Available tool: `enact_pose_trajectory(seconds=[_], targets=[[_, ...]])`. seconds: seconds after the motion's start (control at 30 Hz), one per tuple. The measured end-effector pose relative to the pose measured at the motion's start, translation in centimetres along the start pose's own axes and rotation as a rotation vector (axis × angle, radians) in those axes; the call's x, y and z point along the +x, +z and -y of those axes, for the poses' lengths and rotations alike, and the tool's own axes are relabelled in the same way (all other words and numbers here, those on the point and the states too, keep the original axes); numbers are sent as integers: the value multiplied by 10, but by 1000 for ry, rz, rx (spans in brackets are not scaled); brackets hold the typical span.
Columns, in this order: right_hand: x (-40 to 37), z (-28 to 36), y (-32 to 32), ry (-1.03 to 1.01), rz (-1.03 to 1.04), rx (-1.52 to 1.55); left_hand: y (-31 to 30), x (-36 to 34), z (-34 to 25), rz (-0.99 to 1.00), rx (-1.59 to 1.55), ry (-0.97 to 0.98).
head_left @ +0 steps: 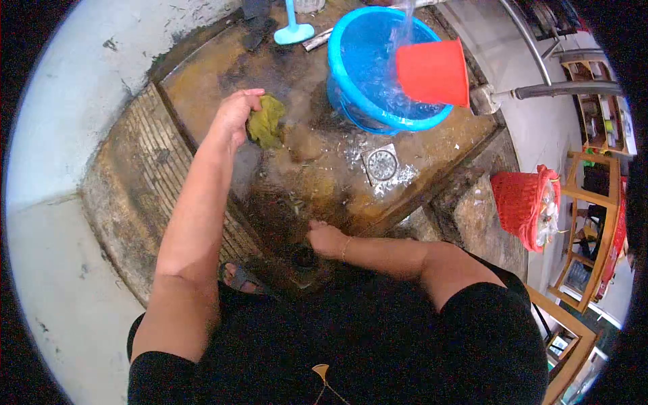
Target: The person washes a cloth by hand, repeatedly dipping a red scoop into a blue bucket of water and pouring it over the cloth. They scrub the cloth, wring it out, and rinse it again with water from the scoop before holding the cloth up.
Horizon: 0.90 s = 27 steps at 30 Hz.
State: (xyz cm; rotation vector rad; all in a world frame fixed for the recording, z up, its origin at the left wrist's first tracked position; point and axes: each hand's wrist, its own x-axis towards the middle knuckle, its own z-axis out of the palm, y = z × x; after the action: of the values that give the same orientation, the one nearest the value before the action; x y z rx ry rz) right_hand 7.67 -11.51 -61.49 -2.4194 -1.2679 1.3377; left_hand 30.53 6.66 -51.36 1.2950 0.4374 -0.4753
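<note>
My left hand [237, 115] is stretched forward over the wet floor, its fingers closed on a crumpled olive-green cloth [267, 121]. The cloth hangs just right of the fingers. Close to my body, my right hand [327, 239] is curled above a dark, round-looking patch [302, 256] on the floor. Whether its fingers hold anything is hidden. Ahead and to the right stands a blue tub [341, 101] with water running into it. A red dipper [435, 73] sits tilted at the tub's right rim.
A square floor drain [382, 165] with white suds lies before the tub. A light-blue brush-like tool [294, 34] rests at the back. Ridged paving [158, 145] runs along the left. A red basket [523, 206] with a plastic bag stands right, near pipes [567, 89].
</note>
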Motion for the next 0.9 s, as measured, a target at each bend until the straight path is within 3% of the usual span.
enact_pose_trajectory(seconds=[0.07, 0.1, 0.17, 0.2, 0.27, 0.3, 0.33, 0.4, 0.43, 0.5, 0.57, 0.6, 0.63, 0.67, 0.73, 0.77, 0.9], targets=[[-3, -7, -24, 321, -338, 339, 2, 0, 0, 18, 28, -19], [5, -28, -33, 325, -338, 345, 2, 1, 3, 22, 31, -24], [26, -77, -45, 571, -590, 310, 1, 6, 8, 24, 23, -22], [32, -84, -34, 575, -600, 311, 1, 8, 10, 31, 29, -16], [39, -99, -15, 642, -1011, -269, 2, 12, 15, 76, 14, -15], [26, -82, -13, 585, -770, -244, 2, 15, 17, 83, 13, -9], [14, -66, -29, 588, -773, -253, 0, 18, 19, 85, 21, 14], [2, -40, -60, 232, 149, 224, 3, 12, 16, 85, 29, 36], [1, -42, -62, 233, 147, 221, 9, 1, 11, 56, 40, 26], [-2, -49, -66, 431, -284, 277, 12, -2, 14, 28, 54, 17], [34, -94, -44, 782, -1035, 624, 6, 12, 33, -6, 223, 32], [27, -108, -56, 578, -1140, 220, 9, 14, 36, -4, 226, 41], [14, -118, -73, 365, -1204, -186, 14, 12, 40, -32, 208, 7], [5, -120, -94, 369, -1211, -193, 21, 9, 41, -57, 189, -25], [-8, -122, -129, 702, -746, 426, 33, -1, 34, -89, 174, -29], [1, -144, -119, 683, -693, 499, 35, 3, 36, -114, 194, -39], [-15, -126, -105, 713, -887, 365, 29, 22, 46, -66, 191, -58]])
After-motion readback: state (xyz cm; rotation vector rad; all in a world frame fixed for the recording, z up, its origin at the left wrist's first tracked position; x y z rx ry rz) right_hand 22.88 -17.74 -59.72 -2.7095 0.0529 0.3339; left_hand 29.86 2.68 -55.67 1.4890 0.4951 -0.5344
